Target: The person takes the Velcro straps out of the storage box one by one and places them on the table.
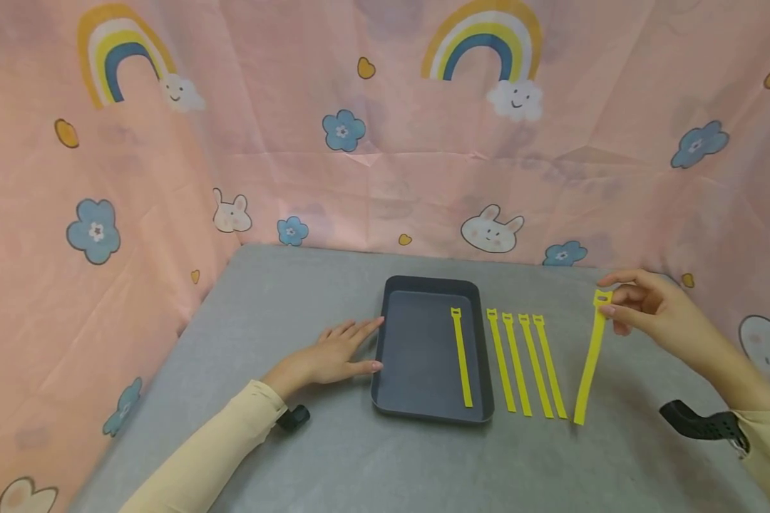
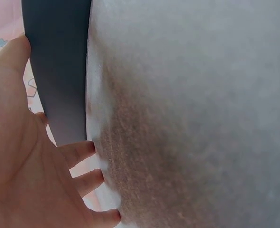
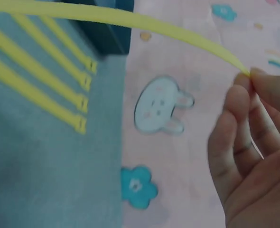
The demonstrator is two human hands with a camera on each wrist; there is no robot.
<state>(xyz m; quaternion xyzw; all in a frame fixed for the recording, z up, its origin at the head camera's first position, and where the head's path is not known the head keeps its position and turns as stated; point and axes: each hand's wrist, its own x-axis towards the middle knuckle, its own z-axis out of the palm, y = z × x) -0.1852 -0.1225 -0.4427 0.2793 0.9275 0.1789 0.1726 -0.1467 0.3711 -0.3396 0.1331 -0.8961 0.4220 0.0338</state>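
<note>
My right hand (image 1: 644, 303) pinches a yellow cable tie (image 1: 590, 363) near its slotted head, and the strap hangs down above the table. In the right wrist view the same strap (image 3: 159, 26) bows away from the thumb and fingertips. Several more yellow ties (image 1: 516, 363) lie side by side on the table, heads toward the back. To their left is a dark grey tray (image 1: 385, 406) with one yellow tie (image 1: 462, 360) lying along its right side. My left hand (image 1: 334, 356) rests with spread, straight fingers against the tray's left edge, thumb touching it too.
The grey tabletop (image 1: 282, 299) meets a pink patterned curtain (image 1: 372, 185) at the back and sides. A black strap (image 1: 699, 420) is at the right wrist, and a black piece (image 1: 293, 418) shows under the left wrist.
</note>
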